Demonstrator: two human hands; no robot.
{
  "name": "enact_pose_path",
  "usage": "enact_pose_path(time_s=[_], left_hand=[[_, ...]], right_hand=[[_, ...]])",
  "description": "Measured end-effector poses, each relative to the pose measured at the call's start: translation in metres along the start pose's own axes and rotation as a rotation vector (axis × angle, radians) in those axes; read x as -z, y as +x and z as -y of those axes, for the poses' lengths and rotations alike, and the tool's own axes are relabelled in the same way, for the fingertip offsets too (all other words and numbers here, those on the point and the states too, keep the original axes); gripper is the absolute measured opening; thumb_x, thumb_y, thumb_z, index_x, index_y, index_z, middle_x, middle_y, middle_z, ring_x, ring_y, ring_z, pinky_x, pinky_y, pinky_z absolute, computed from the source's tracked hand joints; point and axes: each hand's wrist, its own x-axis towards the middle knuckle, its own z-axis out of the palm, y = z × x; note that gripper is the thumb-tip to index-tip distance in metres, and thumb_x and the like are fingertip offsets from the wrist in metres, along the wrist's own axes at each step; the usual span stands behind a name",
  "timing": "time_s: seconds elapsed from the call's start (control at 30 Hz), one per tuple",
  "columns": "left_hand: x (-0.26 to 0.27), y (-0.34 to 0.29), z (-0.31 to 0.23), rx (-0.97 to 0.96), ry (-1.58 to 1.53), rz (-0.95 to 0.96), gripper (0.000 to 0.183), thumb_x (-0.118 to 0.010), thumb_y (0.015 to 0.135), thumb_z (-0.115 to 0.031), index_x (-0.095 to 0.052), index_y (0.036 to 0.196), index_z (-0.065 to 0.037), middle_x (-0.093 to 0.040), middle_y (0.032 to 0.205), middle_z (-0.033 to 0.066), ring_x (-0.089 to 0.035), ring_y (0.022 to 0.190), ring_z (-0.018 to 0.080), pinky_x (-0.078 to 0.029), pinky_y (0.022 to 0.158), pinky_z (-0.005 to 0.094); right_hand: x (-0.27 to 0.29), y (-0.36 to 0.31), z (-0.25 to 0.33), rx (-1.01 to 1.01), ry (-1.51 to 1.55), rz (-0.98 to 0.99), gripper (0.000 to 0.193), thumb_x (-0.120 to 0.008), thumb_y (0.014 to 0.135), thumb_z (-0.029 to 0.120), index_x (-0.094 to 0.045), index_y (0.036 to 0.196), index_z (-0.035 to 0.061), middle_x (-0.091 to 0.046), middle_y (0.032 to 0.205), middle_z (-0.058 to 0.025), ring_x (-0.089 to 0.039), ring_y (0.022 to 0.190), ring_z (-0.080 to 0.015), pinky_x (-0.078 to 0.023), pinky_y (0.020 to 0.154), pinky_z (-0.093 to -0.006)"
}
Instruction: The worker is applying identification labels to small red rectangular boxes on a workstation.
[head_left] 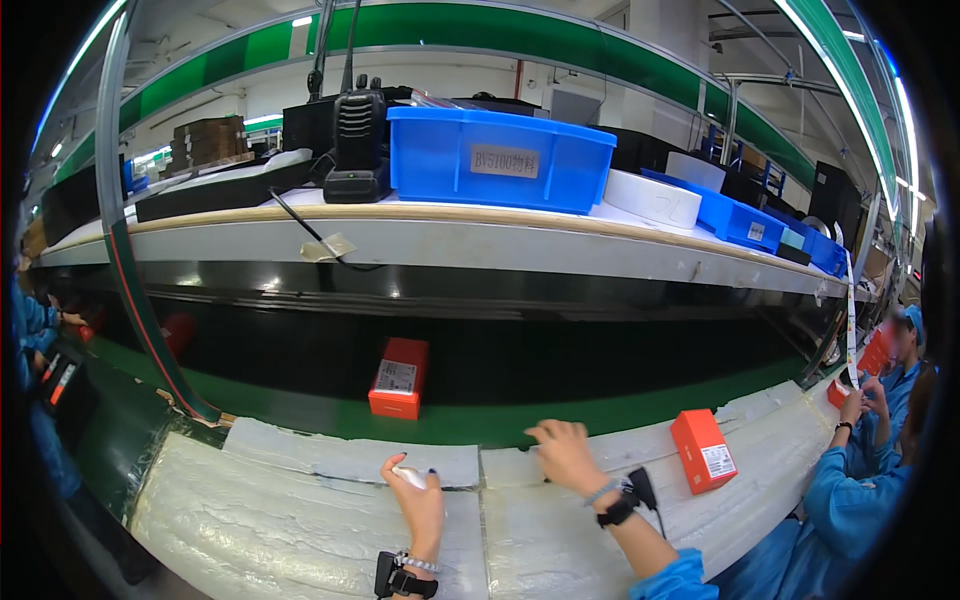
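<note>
My left hand (421, 512) is raised over the padded work surface (300, 500), with a small white thing (409, 476) held between its thumb and fingers. What kind of thing it is, I cannot make out. My right hand (568, 457) hovers by the surface's far edge, empty, its fingers apart and pointing left. To the right of that hand, an orange-red box (698, 440) with a white label lies on the plastic covering. Beyond my left hand, a second orange-red box (404, 360), also labelled, rests on the green conveyor belt (480, 415).
Above the belt runs a shelf (500, 243) with a two-way radio (358, 140), a blue bin (495, 160) and a white roll (652, 198). A metal post (125, 250) stands at left. Co-workers in blue (860, 500) sit at right; another is at far left.
</note>
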Motion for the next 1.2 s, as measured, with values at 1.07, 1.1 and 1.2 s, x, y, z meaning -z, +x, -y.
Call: enact_pose_path(time_s=[1.07,1.1,1.2], left_hand=[[0.0,0.0,0.023,0.055,0.349,0.539,0.022,-0.061,0.086,-0.02,-0.065,0.094,0.001,-0.069,0.081,0.0114,-0.066,0.073,0.0203,-0.049,0.068,0.0297],[0.0,-0.001,0.023,0.059,0.35,0.546,0.022,-0.061,0.086,-0.02,-0.065,0.094,0.001,-0.069,0.081,0.0114,-0.066,0.073,0.0203,-0.049,0.068,0.0297],[0.001,-0.004,0.019,0.144,0.405,0.766,0.025,-0.058,0.088,-0.023,-0.065,0.095,0.0,-0.069,0.082,0.0096,-0.066,0.072,0.0201,-0.05,0.069,0.0292]], right_hand=[[0.075,-0.084,0.099,-0.262,0.053,0.149,0.076,-0.068,0.067,0.048,-0.05,0.126,0.0049,-0.044,0.132,-0.021,-0.053,0.088,-0.0409,-0.049,0.073,-0.0495],[0.081,-0.091,0.1,-0.26,0.07,0.278,0.07,-0.069,0.069,0.046,-0.052,0.122,0.004,-0.043,0.133,-0.0196,-0.05,0.093,-0.0417,-0.045,0.084,-0.0452],[0.097,-0.097,0.094,0.068,-0.013,0.238,0.063,-0.066,0.074,0.045,-0.053,0.124,0.0077,-0.04,0.138,-0.0131,-0.042,0.111,-0.0428,-0.031,0.102,-0.046]])
